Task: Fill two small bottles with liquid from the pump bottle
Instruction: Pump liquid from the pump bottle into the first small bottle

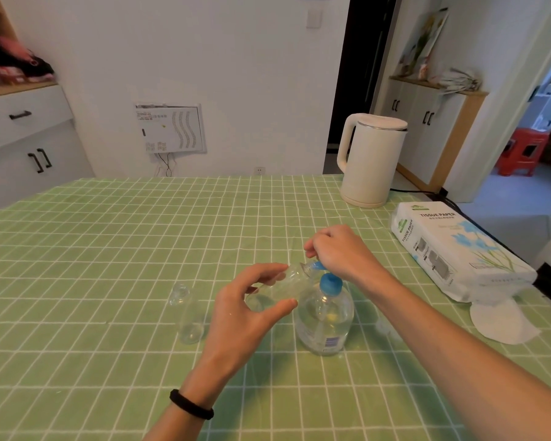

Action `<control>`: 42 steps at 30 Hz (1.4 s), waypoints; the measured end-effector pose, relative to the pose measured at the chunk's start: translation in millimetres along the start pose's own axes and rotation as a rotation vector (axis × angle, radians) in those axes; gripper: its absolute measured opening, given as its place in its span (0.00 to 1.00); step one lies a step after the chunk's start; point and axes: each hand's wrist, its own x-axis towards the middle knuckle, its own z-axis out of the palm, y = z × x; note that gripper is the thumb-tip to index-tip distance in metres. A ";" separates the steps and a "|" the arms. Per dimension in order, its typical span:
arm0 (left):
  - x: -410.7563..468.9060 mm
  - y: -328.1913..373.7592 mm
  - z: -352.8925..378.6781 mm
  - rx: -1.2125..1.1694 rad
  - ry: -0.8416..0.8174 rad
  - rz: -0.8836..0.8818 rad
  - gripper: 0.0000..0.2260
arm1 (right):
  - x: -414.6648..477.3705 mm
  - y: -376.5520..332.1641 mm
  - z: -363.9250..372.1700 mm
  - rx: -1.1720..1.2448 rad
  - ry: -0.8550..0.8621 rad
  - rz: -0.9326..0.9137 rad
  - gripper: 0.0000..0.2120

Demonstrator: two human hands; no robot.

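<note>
A clear pump bottle [326, 319] with a blue pump head [330, 283] stands on the green checked tablecloth, part full of clear liquid. My right hand [337, 253] rests on top of the pump head with its fingers curled over it. My left hand [248, 310] holds a small clear bottle [287, 281] tilted on its side, its mouth up against the blue spout. A second small clear bottle [186, 313] stands upright and uncapped to the left of my left hand.
A white kettle [368, 159] stands at the back right of the table [109, 249], its black cord trailing off the right side. A pack of tissue paper [455, 249] lies at the right edge with white round pads [500, 319] in front of it.
</note>
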 end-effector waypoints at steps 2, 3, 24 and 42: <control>-0.2 -0.8 0.7 0.000 0.002 0.004 0.20 | 0.6 2.1 1.3 0.012 0.003 0.008 0.18; 0.0 -1.4 1.0 0.006 0.002 0.003 0.20 | 0.3 3.1 2.3 0.016 0.007 0.011 0.18; 0.9 -1.1 1.3 0.008 0.013 0.013 0.20 | 0.4 -2.3 0.2 -0.011 0.007 -0.004 0.20; -1.1 -6.0 3.2 0.004 0.003 -0.004 0.21 | -1.4 5.5 4.4 -0.012 0.032 -0.002 0.19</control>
